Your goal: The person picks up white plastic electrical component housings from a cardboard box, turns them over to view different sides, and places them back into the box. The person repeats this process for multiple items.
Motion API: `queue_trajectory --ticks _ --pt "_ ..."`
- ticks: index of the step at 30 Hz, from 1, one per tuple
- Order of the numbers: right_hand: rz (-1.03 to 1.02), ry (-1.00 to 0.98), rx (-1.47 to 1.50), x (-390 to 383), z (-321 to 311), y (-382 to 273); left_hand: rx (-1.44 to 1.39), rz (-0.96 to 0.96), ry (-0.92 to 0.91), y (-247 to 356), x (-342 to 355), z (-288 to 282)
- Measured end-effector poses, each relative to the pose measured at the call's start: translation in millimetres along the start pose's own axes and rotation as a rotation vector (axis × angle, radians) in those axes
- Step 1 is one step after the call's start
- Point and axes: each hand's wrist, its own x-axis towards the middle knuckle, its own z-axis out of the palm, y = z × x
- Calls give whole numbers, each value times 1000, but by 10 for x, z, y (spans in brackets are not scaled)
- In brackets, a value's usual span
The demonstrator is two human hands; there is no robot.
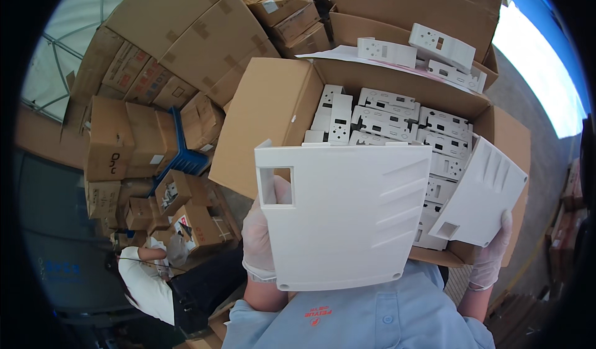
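My left hand (257, 240), in a thin white glove, grips a large white plastic cover panel (344, 215) by its left side. Slanted louvre ribs run along the panel's right part, and a square cutout opens at its upper left, where part of the glove shows through. A similar white cover panel (487, 191) is tilted in my gloved right hand (495, 256), which is closed on its lower right edge. Both panels are held above an open cardboard carton (267, 125). Stacked inside it lie several white box-shaped housings (382, 122) with holes and slots, partly hidden by the panels.
Beyond the carton, more white housings (442, 46) rest on another large box (422, 1). Cardboard boxes (108, 138) and a blue plastic crate (181, 150) are piled to the left. At lower left a person in a white shirt (146, 281) bends near boxes.
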Motion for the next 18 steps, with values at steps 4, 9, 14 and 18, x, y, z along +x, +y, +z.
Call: queue_trajectory --ticks 4,9,14,18 --pt "-18 -20 204 -2 116 -66 -10 -39 84 -7 13 -12" --pt "-111 -90 293 72 86 -97 106 -24 -16 -12 47 6" --pt "-30 -270 445 104 28 -118 177 -61 -10 -25 71 11" --pt "22 -200 404 61 92 -140 72 -73 -29 -68 87 -2"
